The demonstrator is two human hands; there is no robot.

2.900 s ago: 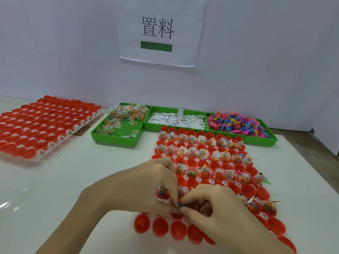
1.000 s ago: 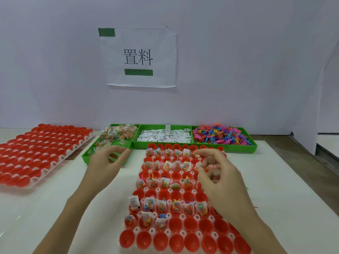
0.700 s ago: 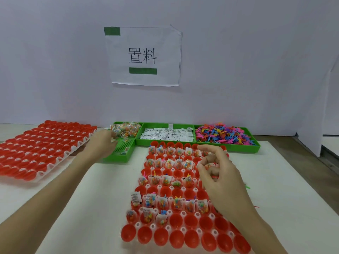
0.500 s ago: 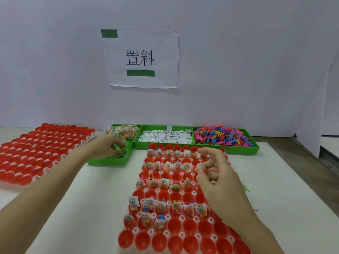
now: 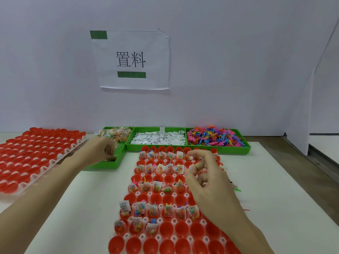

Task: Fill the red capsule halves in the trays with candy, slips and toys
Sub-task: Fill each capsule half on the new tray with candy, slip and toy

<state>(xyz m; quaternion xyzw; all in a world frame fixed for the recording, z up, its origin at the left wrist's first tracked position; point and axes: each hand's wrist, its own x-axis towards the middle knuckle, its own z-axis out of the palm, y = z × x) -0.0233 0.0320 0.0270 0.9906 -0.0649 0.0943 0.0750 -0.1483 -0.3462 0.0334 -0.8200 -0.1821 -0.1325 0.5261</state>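
A white tray (image 5: 174,220) of red capsule halves lies in front of me. Several halves hold candy packets, slips and toys, such as one filled half (image 5: 154,210). The nearest row (image 5: 166,229) and some middle rows are bare. My left hand (image 5: 100,150) reaches into the near end of the green candy tray (image 5: 110,165), its fingers curled down onto a clear candy packet. Over the capsule tray's far right part hovers my right hand (image 5: 207,182). Its fingers are curled round small pieces, and a white slip corner shows at the fingertips.
A second tray of bare red halves (image 5: 36,153) sits at the left. Behind the capsule tray stand green bins of candy packets (image 5: 115,133), white slips (image 5: 159,140) and coloured toys (image 5: 214,137). A loose green toy (image 5: 237,190) lies right of the tray. The table edge (image 5: 293,180) runs along the right.
Both hands left the near rows. My left hand reached out to the candy tray and curled into its near end. My right hand rose over the far right rows and stays there.
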